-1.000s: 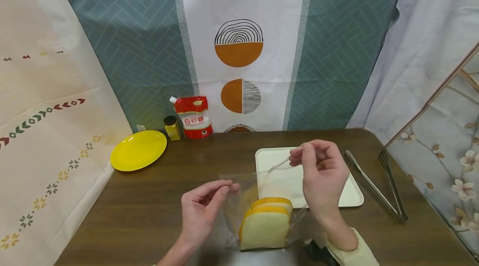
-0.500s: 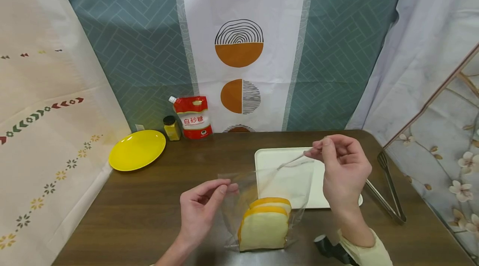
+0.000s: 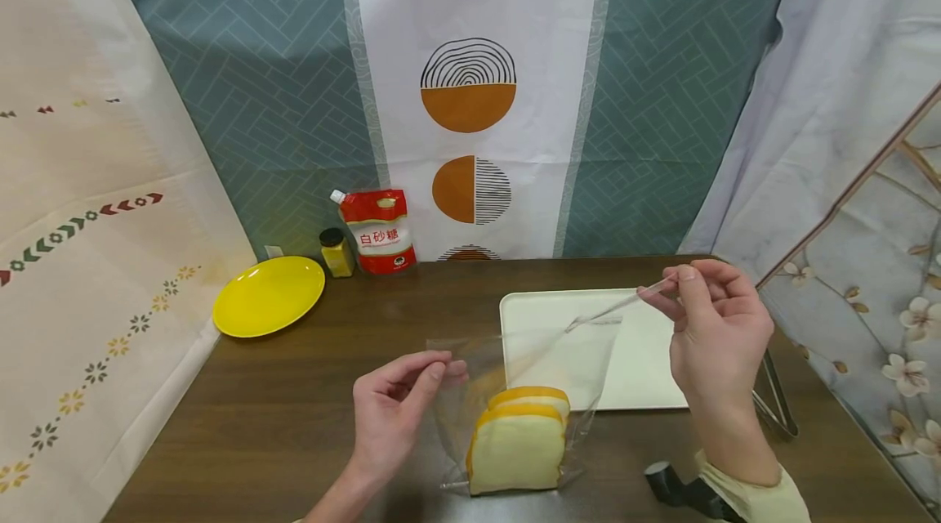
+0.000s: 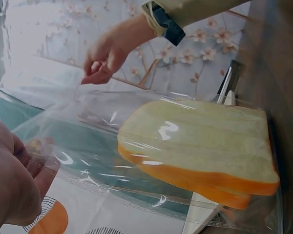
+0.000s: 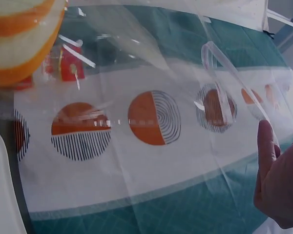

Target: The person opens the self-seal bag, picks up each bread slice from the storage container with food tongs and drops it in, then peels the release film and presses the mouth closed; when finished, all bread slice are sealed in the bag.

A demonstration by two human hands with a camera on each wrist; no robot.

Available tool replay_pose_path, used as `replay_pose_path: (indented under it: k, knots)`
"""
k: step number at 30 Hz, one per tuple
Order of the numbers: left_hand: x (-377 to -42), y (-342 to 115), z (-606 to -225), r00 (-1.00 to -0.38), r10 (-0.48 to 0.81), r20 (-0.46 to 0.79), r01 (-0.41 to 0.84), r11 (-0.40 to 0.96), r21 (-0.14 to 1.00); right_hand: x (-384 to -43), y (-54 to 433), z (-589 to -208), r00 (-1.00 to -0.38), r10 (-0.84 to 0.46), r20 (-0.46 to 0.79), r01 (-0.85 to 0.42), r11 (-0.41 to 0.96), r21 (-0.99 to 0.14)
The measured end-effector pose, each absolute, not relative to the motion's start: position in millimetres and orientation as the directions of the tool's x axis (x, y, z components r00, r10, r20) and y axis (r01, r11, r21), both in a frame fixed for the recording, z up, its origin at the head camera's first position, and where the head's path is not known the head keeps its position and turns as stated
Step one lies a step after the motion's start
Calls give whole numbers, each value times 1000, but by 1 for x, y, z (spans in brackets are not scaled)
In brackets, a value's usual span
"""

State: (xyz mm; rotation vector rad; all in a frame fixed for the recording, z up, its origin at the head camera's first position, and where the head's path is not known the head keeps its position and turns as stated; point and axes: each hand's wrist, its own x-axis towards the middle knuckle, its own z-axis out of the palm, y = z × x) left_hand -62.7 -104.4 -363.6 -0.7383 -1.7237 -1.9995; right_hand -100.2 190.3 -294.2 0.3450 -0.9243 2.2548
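A clear plastic bag (image 3: 470, 380) stands on the table with slices of bread (image 3: 518, 449) inside it, two of them visible. At the bag's top left corner, the left hand (image 3: 393, 409) pinches the film between thumb and fingers. The right hand (image 3: 720, 335), up and to the right over the white tray's edge, pinches the end of a thin clear strip (image 3: 606, 310). That strip runs taut down to the bag's upper edge, where it is still attached. In the right wrist view the strip (image 5: 239, 75) stretches from the bag to the fingertips.
Behind the bag lies a white tray (image 3: 559, 310). Metal tongs (image 3: 779, 400) are partly hidden by the right hand. A yellow plate (image 3: 268, 298), a small yellow jar (image 3: 337, 253) and a red sugar pouch (image 3: 380, 233) stand at the back left. Curtains enclose the table.
The right hand has moved right, drawing the strip out farther along the bag's mouth. The left hand and the bread have stayed almost in place.
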Motion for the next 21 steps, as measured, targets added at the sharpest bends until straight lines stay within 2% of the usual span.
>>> replay_pose_path:
  k: [9, 15, 21]
  knots:
    - [-61, -105, -363, -784, 36, 620, 608, -156, 778, -104, 218, -293, -751, 583, 309, -642, -537, -547]
    - [-61, -105, -364, -782, 31, 622, 610, -163, 775, -109, 241, -297, -725, 631, 275, -669, -551, -499]
    - [-61, -105, -364, -782, 29, 623, 611, -163, 775, -114, 261, -302, -706, 673, 220, -669, -532, -519]
